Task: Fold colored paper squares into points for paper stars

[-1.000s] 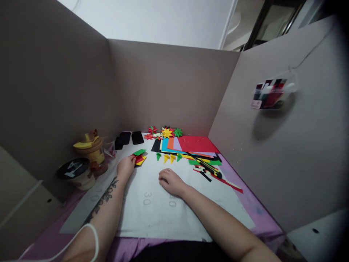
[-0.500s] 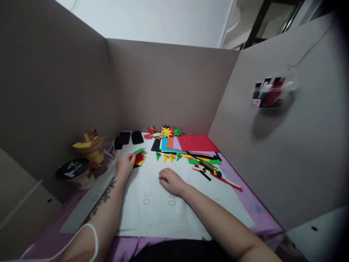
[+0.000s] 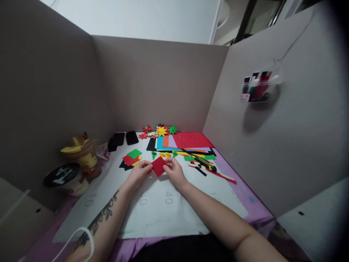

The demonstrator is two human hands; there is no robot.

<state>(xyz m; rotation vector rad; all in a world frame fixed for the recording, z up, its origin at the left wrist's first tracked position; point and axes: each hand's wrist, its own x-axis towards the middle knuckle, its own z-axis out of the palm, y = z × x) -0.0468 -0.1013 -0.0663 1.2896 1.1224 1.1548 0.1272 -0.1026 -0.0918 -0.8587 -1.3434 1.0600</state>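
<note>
A red paper square (image 3: 159, 167), turned corner-up, is pinched at its left corner by my left hand (image 3: 141, 172) and at its right corner by my right hand (image 3: 173, 171). Both hands hold it above the white sheet (image 3: 160, 214) with printed numbers. To the left of my left hand lie loose squares: a green paper square (image 3: 134, 153), a red one, a yellow one and black ones, partly overlapping. Just beyond the held square sit small folded paper pieces, among them a green folded piece (image 3: 154, 155) and yellow ones, some partly hidden by my fingers.
Folded paper stars (image 3: 161, 131) stand at the back, behind stacked coloured sheets (image 3: 191, 140). A yellow-black utility knife (image 3: 203, 162) lies at right beside paper strips (image 3: 223, 176). Tubs, including a black-lidded tub (image 3: 64, 178), stand left. Grey panels (image 3: 160, 80) enclose three sides.
My left hand has moved right from the paper squares, bringing a red one to the middle. My right hand has risen slightly and now grips its other corner. The view has shifted a little.
</note>
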